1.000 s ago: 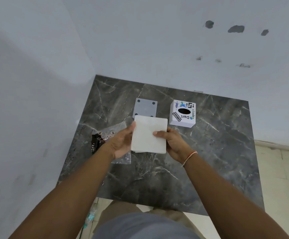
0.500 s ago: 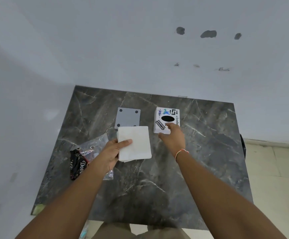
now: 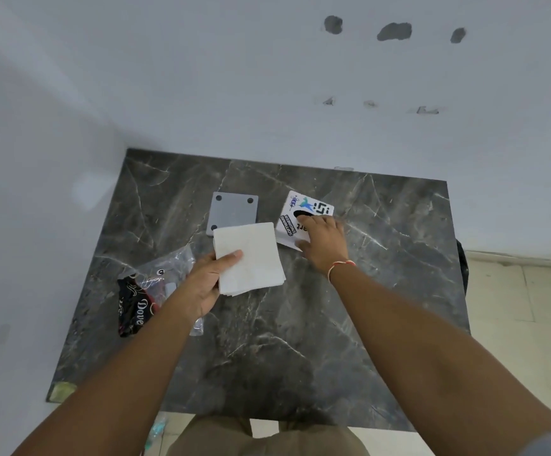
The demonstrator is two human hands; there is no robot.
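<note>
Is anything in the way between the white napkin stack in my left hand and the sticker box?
No object lies between the napkin stack and the box; they are nearly side by side. Only the right hand grips the box, its fingers partly covering the black oval opening. The grey plate lies behind the stack.

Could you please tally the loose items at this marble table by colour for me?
White: 2, napkin stack and stickered box
Grey: 1, plate
Clear: 1, plastic bag
Black: 1, Dove packet
Total: 5
</note>
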